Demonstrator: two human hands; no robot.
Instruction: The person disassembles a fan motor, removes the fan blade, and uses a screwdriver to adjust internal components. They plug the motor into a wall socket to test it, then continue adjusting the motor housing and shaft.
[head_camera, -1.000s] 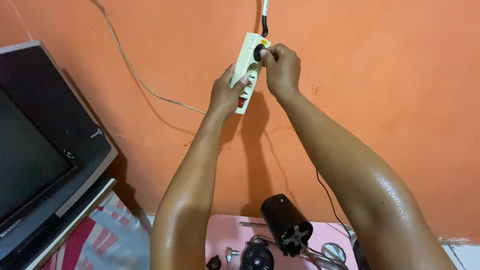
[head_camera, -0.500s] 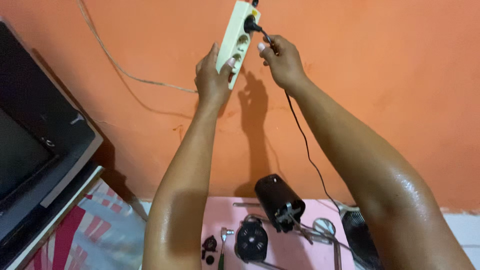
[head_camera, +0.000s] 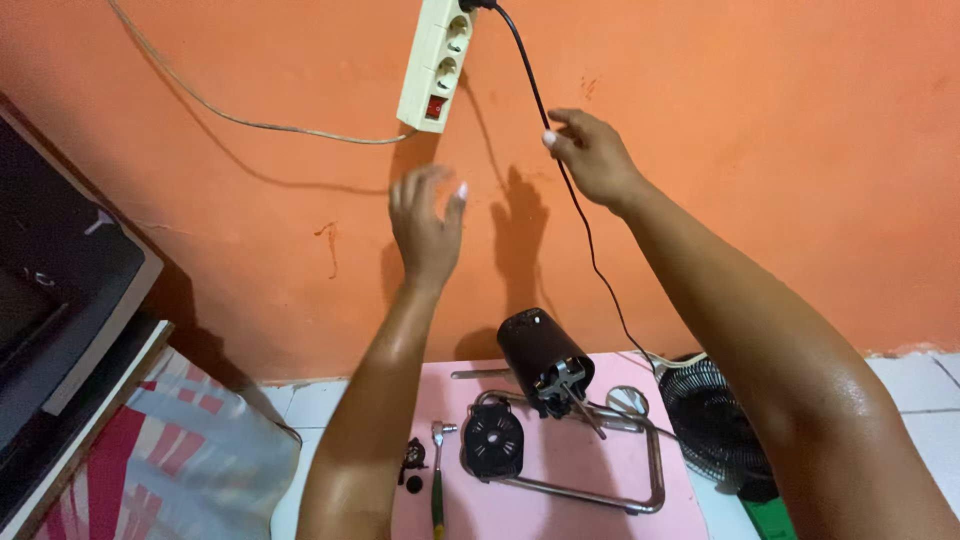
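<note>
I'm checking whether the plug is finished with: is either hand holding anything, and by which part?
The right hand touches the black cord partway below the power strip; a grip cannot be told. The left hand holds nothing.

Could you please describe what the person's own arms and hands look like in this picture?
Both arms are bare to the edge of the picture: no sleeves, gloves, watch or bracelets show. The left hand and right hand wear no visible rings. The fingernails look pale, and the right forearm has a slight sheen.
</note>
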